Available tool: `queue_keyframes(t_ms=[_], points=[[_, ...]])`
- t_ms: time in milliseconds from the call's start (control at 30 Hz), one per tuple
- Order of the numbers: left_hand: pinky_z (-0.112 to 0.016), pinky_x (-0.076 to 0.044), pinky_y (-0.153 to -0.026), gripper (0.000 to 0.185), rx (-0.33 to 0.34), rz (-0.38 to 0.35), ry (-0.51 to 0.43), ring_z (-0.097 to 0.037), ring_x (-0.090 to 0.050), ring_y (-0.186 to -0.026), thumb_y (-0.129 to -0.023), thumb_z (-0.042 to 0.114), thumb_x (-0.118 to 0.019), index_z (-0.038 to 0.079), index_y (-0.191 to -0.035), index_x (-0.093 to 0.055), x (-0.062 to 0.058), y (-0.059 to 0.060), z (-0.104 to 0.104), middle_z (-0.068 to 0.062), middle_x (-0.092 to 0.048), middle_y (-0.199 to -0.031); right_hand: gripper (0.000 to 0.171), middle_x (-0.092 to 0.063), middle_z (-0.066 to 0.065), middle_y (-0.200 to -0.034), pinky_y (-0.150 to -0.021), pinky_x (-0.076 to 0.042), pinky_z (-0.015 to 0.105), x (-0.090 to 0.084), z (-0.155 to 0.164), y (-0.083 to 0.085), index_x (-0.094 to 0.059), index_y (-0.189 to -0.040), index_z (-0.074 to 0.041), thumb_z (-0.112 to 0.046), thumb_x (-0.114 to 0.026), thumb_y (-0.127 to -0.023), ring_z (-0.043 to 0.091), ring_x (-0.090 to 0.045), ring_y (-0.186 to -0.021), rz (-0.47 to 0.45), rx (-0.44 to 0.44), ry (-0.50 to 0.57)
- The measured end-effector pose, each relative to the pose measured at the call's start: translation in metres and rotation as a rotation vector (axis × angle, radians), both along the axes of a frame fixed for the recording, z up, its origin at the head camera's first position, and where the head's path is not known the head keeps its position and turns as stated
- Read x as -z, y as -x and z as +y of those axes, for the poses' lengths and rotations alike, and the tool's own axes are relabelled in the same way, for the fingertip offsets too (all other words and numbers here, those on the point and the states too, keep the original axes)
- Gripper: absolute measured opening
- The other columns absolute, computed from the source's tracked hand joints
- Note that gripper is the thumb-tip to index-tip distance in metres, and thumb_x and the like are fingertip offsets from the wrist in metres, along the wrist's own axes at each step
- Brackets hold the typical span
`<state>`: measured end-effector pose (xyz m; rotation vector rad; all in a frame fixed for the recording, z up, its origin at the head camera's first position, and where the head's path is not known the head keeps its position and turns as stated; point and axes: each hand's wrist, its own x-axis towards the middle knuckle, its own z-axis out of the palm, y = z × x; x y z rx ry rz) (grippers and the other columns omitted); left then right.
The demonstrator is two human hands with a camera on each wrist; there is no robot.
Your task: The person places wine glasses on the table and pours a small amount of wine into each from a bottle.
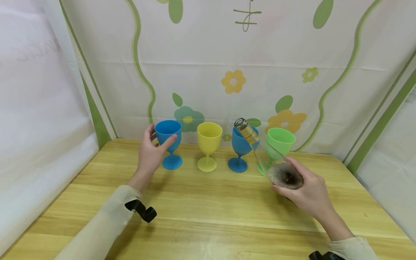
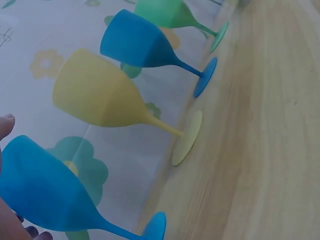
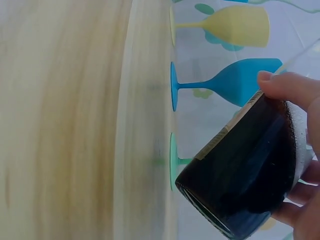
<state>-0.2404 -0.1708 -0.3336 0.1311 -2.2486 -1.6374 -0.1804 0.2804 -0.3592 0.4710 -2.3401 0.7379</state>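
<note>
At the left end of a row of goblets, my left hand (image 1: pixel 149 155) holds the bowl of a blue goblet (image 1: pixel 172 162), the thumb across its front and the fingers behind. That goblet stands upright, its foot on the table. My right hand (image 1: pixel 310 187) grips a clear glass bottle (image 1: pixel 249 135) near its base. The bottle is tilted, its gold neck pointing left and its mouth overlapping a second blue goblet (image 1: pixel 238 164) in the head view. A dark label covers the bottle's lower part (image 3: pixel 240 165) in the right wrist view.
Between the blue goblets stands a yellow goblet (image 1: pixel 208 142). A green goblet (image 1: pixel 281 137) ends the row at the right, partly behind the bottle. The wooden table (image 1: pixel 201 216) meets a white flower-printed cloth (image 1: pixel 195 83) at the back, with white cloth on both sides.
</note>
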Motion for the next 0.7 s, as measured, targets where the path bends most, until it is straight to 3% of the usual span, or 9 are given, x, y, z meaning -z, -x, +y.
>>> queue_keyframes(t_ms=[133,233,400,700], points=[[-0.062,-0.034,-0.127,0.109,0.009,-0.043,0.008,-0.036,-0.032,-0.161,-0.091,0.063,-0.076,0.023,-0.171,-0.015,-0.0010,0.0058,0.0003,-0.009,-0.030,-0.175,0.096,-0.078,0.018,-0.120,-0.083,-0.042,0.009,-0.0009,0.0018,0.0008,-0.066,-0.142,-0.011,-0.021,-0.106,-0.055,0.039,-0.075,-0.102,0.029,0.008,-0.044],[-0.065,-0.033,-0.126,0.108,0.000,-0.050,0.007,-0.037,-0.032,-0.161,-0.091,0.061,-0.077,0.024,-0.171,-0.015,-0.0016,0.0077,0.0009,-0.011,-0.032,-0.174,0.098,-0.078,0.018,-0.121,-0.080,-0.050,0.029,-0.0015,0.0033,0.0014,-0.066,-0.142,-0.010,-0.023,-0.105,-0.053,0.040,-0.075,-0.103,0.048,0.016,-0.083],[-0.065,-0.033,-0.126,0.107,-0.010,-0.049,0.004,-0.036,-0.034,-0.160,-0.091,0.060,-0.077,0.024,-0.171,-0.017,-0.0025,0.0099,0.0017,-0.012,-0.034,-0.173,0.100,-0.077,0.019,-0.123,-0.077,-0.053,0.059,-0.0032,0.0059,0.0010,-0.065,-0.144,-0.011,-0.025,-0.104,-0.053,0.044,-0.074,-0.104,0.055,0.025,-0.122],[-0.063,-0.037,-0.125,0.104,-0.013,-0.054,0.019,-0.037,-0.038,-0.157,-0.092,0.058,-0.078,0.020,-0.170,-0.021,-0.0034,0.0082,0.0013,-0.014,-0.040,-0.169,0.099,-0.075,0.023,-0.125,-0.074,-0.055,0.065,-0.0061,0.0068,-0.0016,-0.063,-0.145,-0.013,-0.028,-0.103,-0.057,0.046,-0.072,-0.106,0.026,0.068,-0.171]])
